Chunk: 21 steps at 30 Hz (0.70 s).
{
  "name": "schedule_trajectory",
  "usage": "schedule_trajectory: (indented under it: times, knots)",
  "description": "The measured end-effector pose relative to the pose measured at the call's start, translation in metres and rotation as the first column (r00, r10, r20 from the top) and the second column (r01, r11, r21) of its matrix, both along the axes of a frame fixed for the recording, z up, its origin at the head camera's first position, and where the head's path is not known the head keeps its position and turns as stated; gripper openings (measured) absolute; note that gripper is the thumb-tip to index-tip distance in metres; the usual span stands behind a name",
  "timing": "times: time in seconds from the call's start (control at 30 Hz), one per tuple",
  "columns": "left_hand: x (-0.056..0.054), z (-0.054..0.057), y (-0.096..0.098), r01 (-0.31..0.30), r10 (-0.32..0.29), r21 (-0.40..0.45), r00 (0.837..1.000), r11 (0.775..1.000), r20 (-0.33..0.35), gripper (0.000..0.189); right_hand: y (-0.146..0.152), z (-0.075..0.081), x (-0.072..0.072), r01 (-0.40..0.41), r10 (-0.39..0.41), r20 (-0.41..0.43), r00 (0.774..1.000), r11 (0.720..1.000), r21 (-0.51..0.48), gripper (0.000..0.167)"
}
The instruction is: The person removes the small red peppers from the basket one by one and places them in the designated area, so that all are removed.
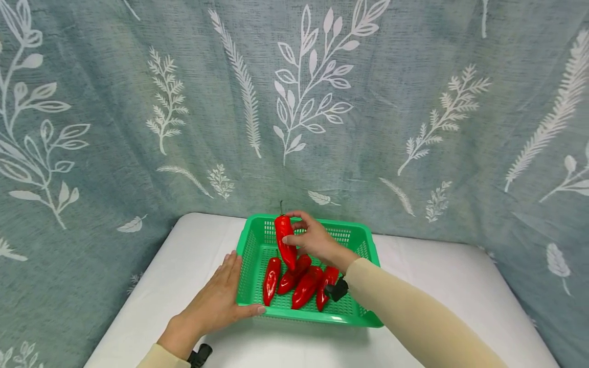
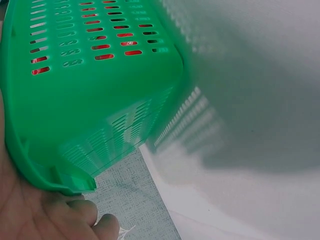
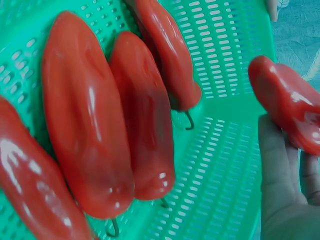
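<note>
Nearest me in the head view, a cream sleeve (image 1: 414, 317) leads to the right hand (image 1: 314, 239), which pinches one red pepper (image 1: 284, 237), stem up, over the green basket (image 1: 322, 318). I see the left hand (image 1: 218, 291) against the basket's near left corner, fingers extended, clasping nothing. A loose pinch, I judge, could let that glossy pepper slip onto the four lying peppers (image 1: 307, 287). From the left wrist, I see the palm against the rim and red through slots. From the right wrist, I see four peppers resting inside.
</note>
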<state>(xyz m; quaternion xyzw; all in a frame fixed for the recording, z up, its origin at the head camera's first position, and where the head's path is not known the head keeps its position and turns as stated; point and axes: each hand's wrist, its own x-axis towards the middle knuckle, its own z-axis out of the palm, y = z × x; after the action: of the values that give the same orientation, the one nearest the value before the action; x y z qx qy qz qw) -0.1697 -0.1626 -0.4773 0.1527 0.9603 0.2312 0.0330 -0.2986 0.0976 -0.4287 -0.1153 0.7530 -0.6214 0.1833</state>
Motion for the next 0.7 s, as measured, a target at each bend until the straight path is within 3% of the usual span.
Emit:
schedule_trajectory:
  times: [0.27,0.7]
  knots:
    - [0.0,0.0,0.001,0.0,0.0,0.011,1.0,1.0,0.008,0.14,0.015,0.009,0.002,0.021,-0.014,-0.083,0.996,0.996,0.084,0.062]
    - [0.0,-0.003,0.001,0.005,-0.005,0.013,1.0,1.0,-0.012,0.14,0.04,0.014,0.008,0.085,-0.075,-0.098,0.992,0.991,0.101,0.067]
